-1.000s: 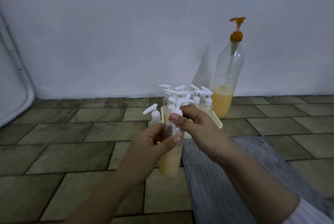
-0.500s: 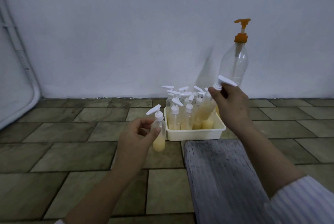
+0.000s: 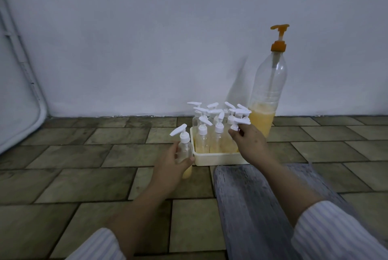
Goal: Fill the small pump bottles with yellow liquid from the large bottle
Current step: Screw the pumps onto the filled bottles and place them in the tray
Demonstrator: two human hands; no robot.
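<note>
Pump bottle [image 3: 235, 133] goes upright into the white tray [image 3: 220, 160], my right hand [image 3: 249, 143] pinching its neck; I should lower gently, while my left hand [image 3: 172, 167] grips the next bottle [image 3: 184, 150] on the floor.

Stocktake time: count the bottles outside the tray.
2. A small bottle, gripped by the left hand, left of the tray; the large bottle behind it at the wall. The right hand pinches a pump inside the tray. Others may hide behind.

Dim, flat light; soft blur, edges bowed
</note>
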